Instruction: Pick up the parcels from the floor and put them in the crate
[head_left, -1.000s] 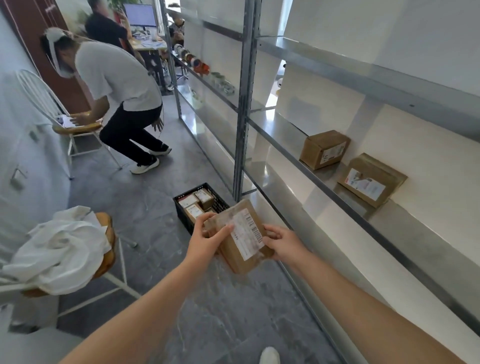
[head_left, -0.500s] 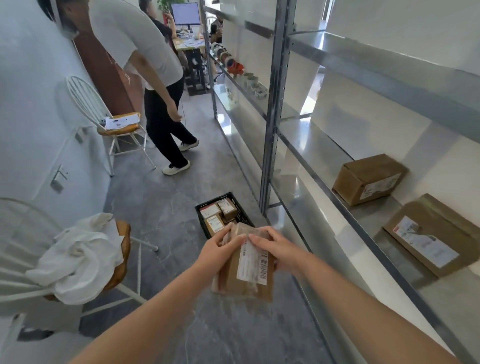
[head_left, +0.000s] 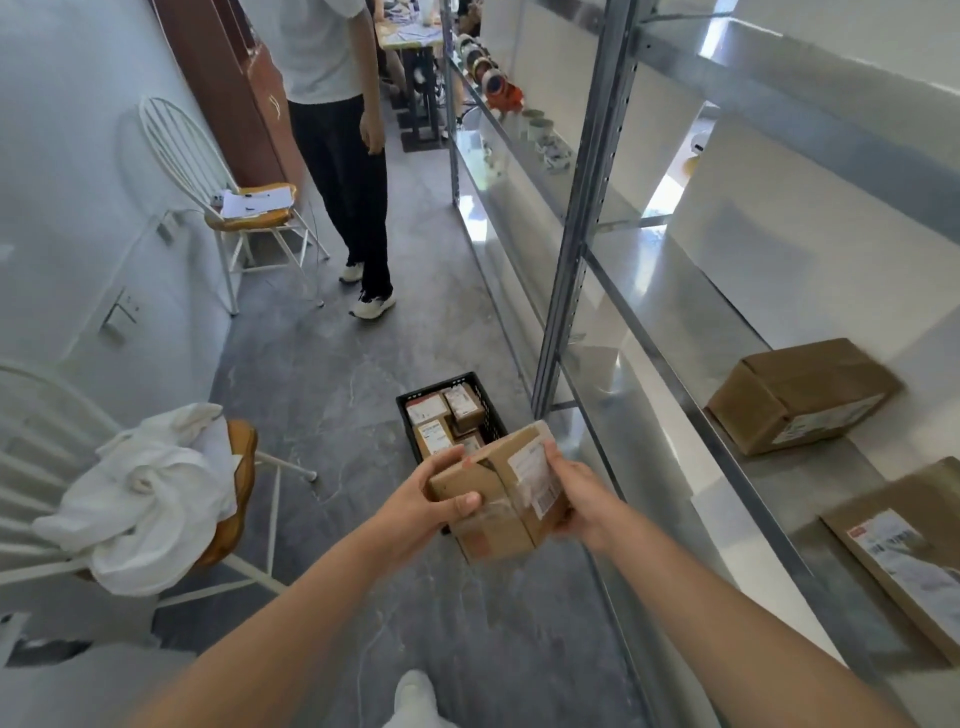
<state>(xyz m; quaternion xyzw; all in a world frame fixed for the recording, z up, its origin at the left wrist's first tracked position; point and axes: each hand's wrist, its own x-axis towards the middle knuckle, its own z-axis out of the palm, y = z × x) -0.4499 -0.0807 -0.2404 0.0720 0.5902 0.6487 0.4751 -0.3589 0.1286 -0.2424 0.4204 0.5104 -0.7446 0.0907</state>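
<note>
I hold a brown cardboard parcel (head_left: 498, 493) with a white label between both hands, in the air over the near end of the crate. My left hand (head_left: 421, 504) grips its left side, thumb on top. My right hand (head_left: 576, 499) grips its right side over the label. The black plastic crate (head_left: 480, 397) sits on the grey floor just beyond, beside the shelf post, and holds several labelled brown parcels (head_left: 434, 421). The held parcel hides the crate's near end.
A metal shelf rack (head_left: 571, 260) runs along the right, with two brown boxes (head_left: 800, 395) on its shelf. A white chair with a white cloth (head_left: 150, 499) stands at left. Another person (head_left: 337, 156) stands ahead by a second chair (head_left: 244, 208).
I have stepped closer to the crate and turned the parcel in my hands. The other person has straightened up from the far chair and now stands.
</note>
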